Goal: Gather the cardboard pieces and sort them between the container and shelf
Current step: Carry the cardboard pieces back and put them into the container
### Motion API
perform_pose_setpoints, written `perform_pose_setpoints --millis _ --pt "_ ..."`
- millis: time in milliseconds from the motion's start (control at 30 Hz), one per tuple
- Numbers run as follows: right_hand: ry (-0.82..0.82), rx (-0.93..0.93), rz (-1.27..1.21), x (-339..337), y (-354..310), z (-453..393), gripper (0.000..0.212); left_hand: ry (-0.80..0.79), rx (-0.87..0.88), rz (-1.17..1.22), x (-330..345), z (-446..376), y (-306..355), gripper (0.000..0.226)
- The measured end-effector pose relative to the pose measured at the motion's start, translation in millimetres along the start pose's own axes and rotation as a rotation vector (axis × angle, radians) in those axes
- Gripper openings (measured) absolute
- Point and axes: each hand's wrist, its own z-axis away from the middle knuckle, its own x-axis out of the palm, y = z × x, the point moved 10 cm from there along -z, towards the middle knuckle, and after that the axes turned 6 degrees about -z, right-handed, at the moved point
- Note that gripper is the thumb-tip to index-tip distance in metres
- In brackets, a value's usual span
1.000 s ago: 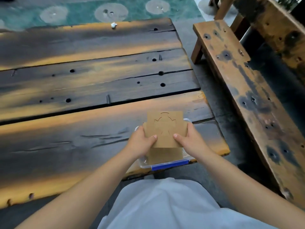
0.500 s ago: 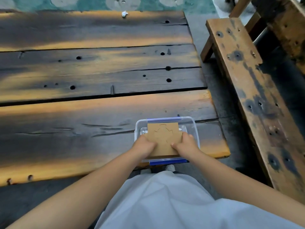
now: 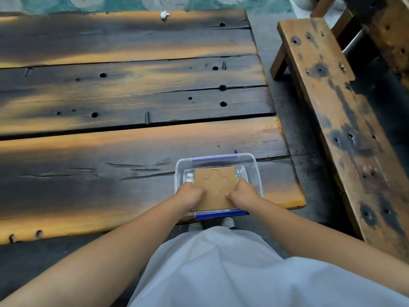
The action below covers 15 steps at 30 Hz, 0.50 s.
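Dark plank table, scorched and streaked orange. Cardboard piece lies inside clear container, lower centre of frame at the table's near edge. Left hand and right hand curled closed, gripping its near side edges. Wooden bench at right.

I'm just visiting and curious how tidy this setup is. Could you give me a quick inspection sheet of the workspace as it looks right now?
Surface: dark, weathered wooden plank table, with holes and cracks.
Job's things: clear plastic container with blue clips at the table's near edge; brown cardboard pieces inside it, top one scored with a curved outline.
Clutter: small white scrap at the far edge.
Grippers: left hand and right hand pressing on the cardboard, each grip closed on it.
Cables: nothing seen.
Surroundings: worn wooden bench at right; green patterned floor beyond.
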Motion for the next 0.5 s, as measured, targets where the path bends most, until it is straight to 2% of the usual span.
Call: perform_pose_setpoints --millis 100,233,333,400,500 --pt "-0.035 0.008 -0.066 -1 1 -2 0.058 -0.011 -0.043 0.14 -2 -4 -7 0.026" --pt "-0.079 0.056 -0.316 2 6 -3 0.076 -0.117 -0.111 0.418 9 -5 -13 0.028" --pt "-0.122 0.114 -0.425 4 6 0 0.084 -0.16 -0.112 0.474 15 -7 -14 0.025" --pt "-0.02 -0.041 -0.305 -14 -5 -1 0.079 -0.161 -0.111 0.505 16 -9 -14 0.021" --pt "0.339 -0.413 -0.108 -61 -25 20 0.059 -0.163 -0.116 0.536 17 -10 -13 0.025"
